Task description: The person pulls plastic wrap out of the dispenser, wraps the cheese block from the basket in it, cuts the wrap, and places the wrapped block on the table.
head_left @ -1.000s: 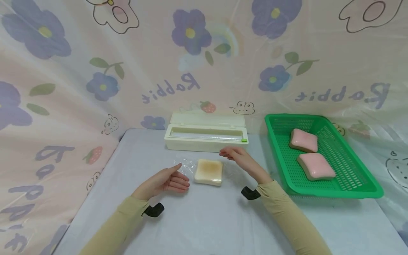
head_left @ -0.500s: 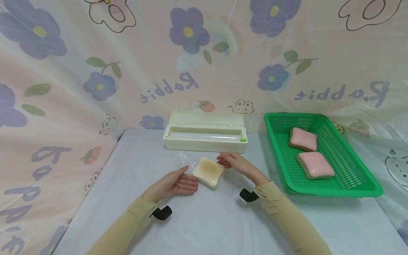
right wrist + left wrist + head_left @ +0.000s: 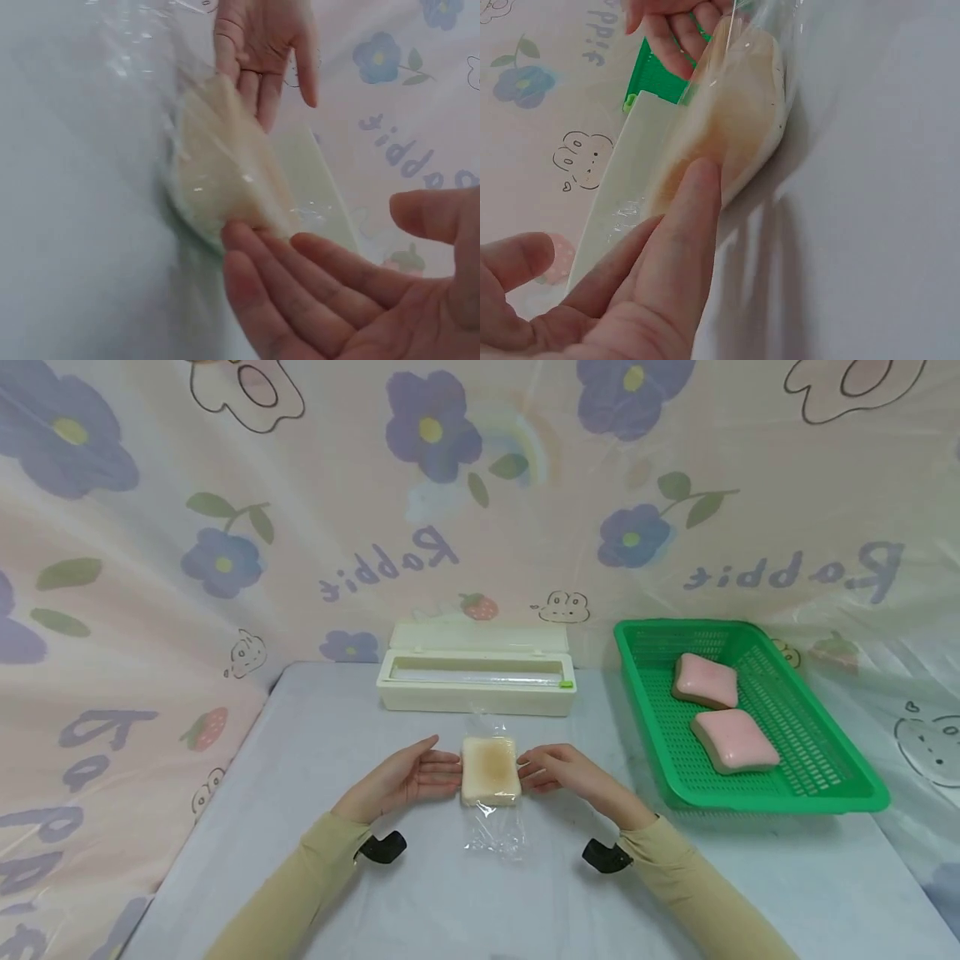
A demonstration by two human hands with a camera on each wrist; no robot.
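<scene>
Just below the frame's centre, the wrapped bread (image 3: 491,770) is touched at its sides by the left hand (image 3: 401,781) and right hand (image 3: 576,777), both loosely extended; light, even pressure should be applied.

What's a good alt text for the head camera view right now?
A left hand and a right hand flank a toast slice in clear plastic wrap on a pale tabletop. Behind it sits an open white wrap dispenser; at right, a green basket holds two pink-topped slices.
</scene>
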